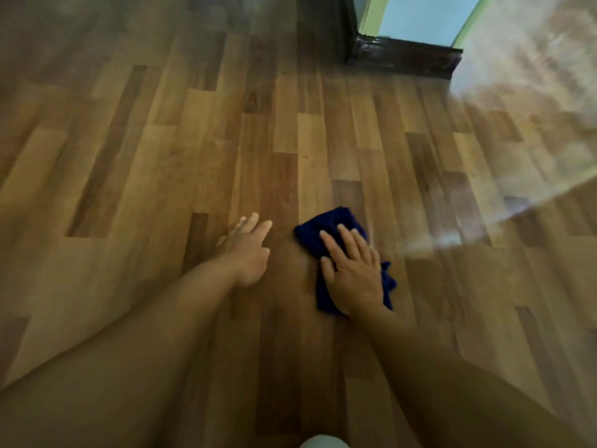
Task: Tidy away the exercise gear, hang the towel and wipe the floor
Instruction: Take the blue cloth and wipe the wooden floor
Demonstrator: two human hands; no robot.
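Note:
A dark blue cloth (pixel 332 221) lies crumpled on the wooden floor (pixel 161 156) just right of centre. My right hand (pixel 352 270) presses flat on top of it, fingers spread, with cloth showing beyond the fingertips and at the wrist side. My left hand (pixel 247 250) rests on the bare floor a short way to the left of the cloth, fingers apart, holding nothing. Both forearms reach in from the bottom of the view.
A dark wooden skirting board (pixel 403 56) turns a corner at the top right, below a light blue wall (pixel 420 14) with green trim. A bright glare patch (pixel 533 108) lies across the floor on the right. Something pale (pixel 323 442) shows at the bottom edge.

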